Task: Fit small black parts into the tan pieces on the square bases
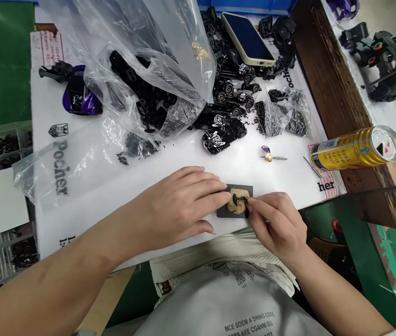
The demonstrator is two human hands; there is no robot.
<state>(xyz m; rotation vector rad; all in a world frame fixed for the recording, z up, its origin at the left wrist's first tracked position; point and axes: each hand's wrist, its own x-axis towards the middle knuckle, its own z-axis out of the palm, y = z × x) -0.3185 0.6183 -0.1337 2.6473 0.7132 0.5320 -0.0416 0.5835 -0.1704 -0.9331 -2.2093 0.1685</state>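
Observation:
A dark flat rectangular block (221,212) lies near the front edge of the white board, with a tan putty-like patch (242,192) on top. My left hand (187,205) reaches in from the left, fingers stretched out, its fingertips resting at the block's left side. From the right, my right hand (280,221) pinches a small black part (242,199) over the tan patch. The fingertips partly hide that part, so its exact shape is unclear.
Behind my hands lie glossy black model cars (224,135), a clear plastic bag (170,56) of black parts, and a phone (248,39). A purple toy car (81,95) sits left. A yellow can (348,151) stands right, near a small metal-shafted piece (269,156) and a wooden ledge (327,74).

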